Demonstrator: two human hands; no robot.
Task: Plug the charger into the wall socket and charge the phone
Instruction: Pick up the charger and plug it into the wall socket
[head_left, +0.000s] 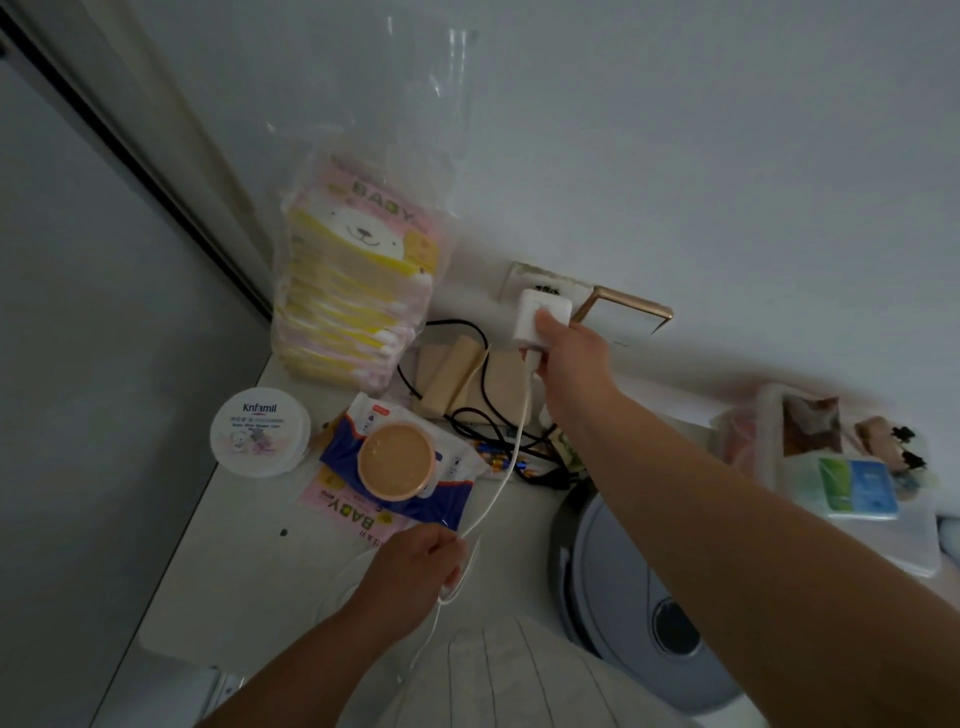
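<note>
White square plastic charger (540, 319) sits against the wall socket (524, 278), pinched by your right hand (571, 353). Your left hand (415, 564) is closed around its thin white cable (506, 467) above the white bench (249, 571).

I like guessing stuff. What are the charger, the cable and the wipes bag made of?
Charger: probably hard plastic, white and smooth with rounded corners. Cable: likely rubbery plastic, white, bending in soft curves. Wipes bag: thin clear plastic film, wrinkled and glinting.
</note>
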